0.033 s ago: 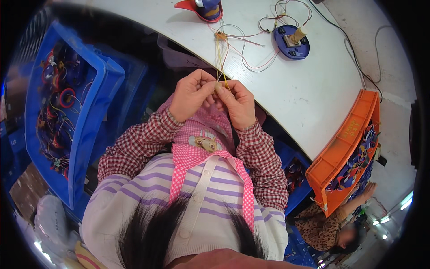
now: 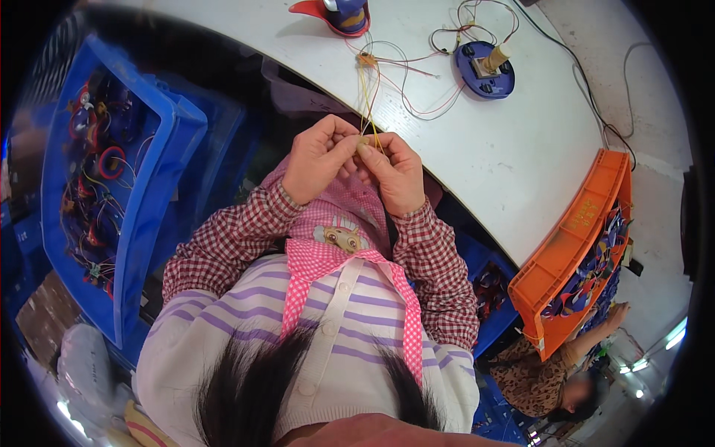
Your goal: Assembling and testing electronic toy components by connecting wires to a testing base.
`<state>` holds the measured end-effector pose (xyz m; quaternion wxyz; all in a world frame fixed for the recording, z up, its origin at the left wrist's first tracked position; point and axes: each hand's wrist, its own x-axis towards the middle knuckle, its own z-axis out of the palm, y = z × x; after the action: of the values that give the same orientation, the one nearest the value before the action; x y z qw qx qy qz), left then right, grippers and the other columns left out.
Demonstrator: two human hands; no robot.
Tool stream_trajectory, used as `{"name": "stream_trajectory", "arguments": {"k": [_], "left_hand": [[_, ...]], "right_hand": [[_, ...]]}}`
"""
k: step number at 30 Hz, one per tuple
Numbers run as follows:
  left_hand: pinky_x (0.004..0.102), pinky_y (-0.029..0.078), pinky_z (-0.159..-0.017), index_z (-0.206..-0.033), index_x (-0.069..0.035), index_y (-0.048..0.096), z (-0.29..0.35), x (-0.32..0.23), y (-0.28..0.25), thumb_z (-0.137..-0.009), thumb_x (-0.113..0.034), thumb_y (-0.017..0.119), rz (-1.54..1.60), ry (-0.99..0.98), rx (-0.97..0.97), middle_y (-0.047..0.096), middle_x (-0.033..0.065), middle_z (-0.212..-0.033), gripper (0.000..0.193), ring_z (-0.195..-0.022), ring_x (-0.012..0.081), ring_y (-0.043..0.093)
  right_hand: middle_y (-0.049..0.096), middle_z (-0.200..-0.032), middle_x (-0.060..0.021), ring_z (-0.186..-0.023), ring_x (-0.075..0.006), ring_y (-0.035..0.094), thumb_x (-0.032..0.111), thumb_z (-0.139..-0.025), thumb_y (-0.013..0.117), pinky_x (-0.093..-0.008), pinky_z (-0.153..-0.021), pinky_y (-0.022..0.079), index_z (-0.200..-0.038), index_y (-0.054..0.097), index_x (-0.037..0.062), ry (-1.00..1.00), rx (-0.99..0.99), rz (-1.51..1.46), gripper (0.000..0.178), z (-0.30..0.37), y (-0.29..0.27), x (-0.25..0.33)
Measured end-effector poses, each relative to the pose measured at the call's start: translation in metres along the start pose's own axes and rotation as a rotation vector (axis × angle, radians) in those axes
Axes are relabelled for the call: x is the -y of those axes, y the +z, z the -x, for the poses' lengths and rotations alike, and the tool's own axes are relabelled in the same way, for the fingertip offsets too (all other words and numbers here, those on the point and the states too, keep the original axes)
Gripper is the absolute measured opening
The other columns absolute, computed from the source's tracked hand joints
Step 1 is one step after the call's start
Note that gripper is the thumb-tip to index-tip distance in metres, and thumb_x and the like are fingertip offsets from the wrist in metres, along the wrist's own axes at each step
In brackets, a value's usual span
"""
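Note:
My left hand and my right hand meet over my lap at the table's near edge. Both are closed, thumbs and fingertips pinched together on thin electrical wires, yellow and pale. The wire ends are hidden between my fingers. From there the wires run up to a small brown circuit board lying on the white table. More thin wires, red, grey and white, fan out from the board, some toward a round dark-blue plastic part with a beige cylinder on it.
A red and dark-blue plastic part stands at the table's far side. To my left is a blue crate of wired parts. An orange crate of colourful parts sits at the right, with another person beyond it. A dark cable trails along the table's right edge.

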<state>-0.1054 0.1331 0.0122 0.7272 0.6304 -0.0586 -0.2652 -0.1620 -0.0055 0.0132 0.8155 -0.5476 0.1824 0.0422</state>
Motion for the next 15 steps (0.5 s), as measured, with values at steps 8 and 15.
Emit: {"name": "stream_trajectory", "arguments": {"k": [8, 15], "left_hand": [[0.0172, 0.045, -0.053, -0.094, 0.002, 0.056, -0.001, -0.004, 0.002, -0.089, -0.004, 0.055, -0.026, -0.002, 0.036, 0.058, 0.0060, -0.072, 0.008, -0.056, 0.0077, 0.053], [0.0196, 0.046, -0.057, -0.099, 0.002, 0.057, -0.016, -0.017, 0.001, -0.089, -0.004, 0.054, -0.066, -0.030, 0.140, 0.058, 0.0056, -0.075, 0.012, -0.061, 0.0094, 0.053]], "right_hand": [[0.059, -0.071, -0.0051, -0.055, -0.0078, 0.052, 0.011, -0.091, 0.058, -0.0166, -0.050, 0.043, -0.097, 0.057, -0.0021, -0.037, -0.013, 0.021, 0.015, 0.002, -0.001, -0.002], [0.060, -0.072, -0.0084, -0.047, -0.0093, 0.048, 0.013, -0.091, 0.058, -0.0188, -0.041, 0.039, -0.100, 0.058, -0.0026, 0.026, -0.094, -0.117, 0.018, -0.003, -0.008, 0.013]]}}
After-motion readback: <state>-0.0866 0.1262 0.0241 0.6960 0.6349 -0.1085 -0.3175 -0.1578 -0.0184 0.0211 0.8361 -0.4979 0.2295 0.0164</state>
